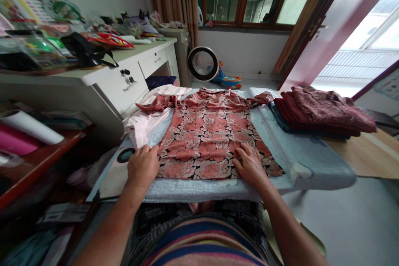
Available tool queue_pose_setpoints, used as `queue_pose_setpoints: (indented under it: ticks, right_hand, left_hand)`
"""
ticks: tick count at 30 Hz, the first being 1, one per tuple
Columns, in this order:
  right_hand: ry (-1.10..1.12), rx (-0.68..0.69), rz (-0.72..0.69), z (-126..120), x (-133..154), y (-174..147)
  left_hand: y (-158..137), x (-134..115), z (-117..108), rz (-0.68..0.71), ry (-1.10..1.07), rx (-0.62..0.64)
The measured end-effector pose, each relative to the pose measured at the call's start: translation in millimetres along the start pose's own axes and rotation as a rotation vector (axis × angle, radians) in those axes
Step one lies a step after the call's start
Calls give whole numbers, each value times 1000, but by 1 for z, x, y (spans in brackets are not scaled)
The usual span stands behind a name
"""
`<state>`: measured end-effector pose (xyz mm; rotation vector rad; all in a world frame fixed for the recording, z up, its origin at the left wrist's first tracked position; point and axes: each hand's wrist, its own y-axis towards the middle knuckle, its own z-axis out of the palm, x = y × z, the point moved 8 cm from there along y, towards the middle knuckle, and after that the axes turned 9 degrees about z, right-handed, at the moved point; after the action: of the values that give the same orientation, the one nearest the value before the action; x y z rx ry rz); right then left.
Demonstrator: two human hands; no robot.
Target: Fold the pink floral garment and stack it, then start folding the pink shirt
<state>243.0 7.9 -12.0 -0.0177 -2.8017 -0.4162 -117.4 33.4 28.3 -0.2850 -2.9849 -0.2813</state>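
While on floral shirt (205, 133), right fingers (244, 149) loose, grip of left fingers (153, 152) unclear, green things (36, 45) in container (26, 33).

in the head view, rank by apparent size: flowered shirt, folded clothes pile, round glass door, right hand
1. Flowered shirt
2. Folded clothes pile
3. Round glass door and right hand: too alike to rank

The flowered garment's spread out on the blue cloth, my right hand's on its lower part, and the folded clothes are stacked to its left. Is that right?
Not quite: the head view shows the folded clothes stacked to the right of the flowered garment, not its left. The rest stands.
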Motion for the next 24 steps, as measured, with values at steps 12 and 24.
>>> queue_pose_setpoints:
  ticks: [12, 24]
  right_hand:
    - [115, 47, -105, 9, 27, -3]
    - [77, 77, -66, 9, 29, -4]
  left_hand:
    - [10, -169, 3, 683, -486, -77]
    - [16, -121, 31, 385, -302, -38]
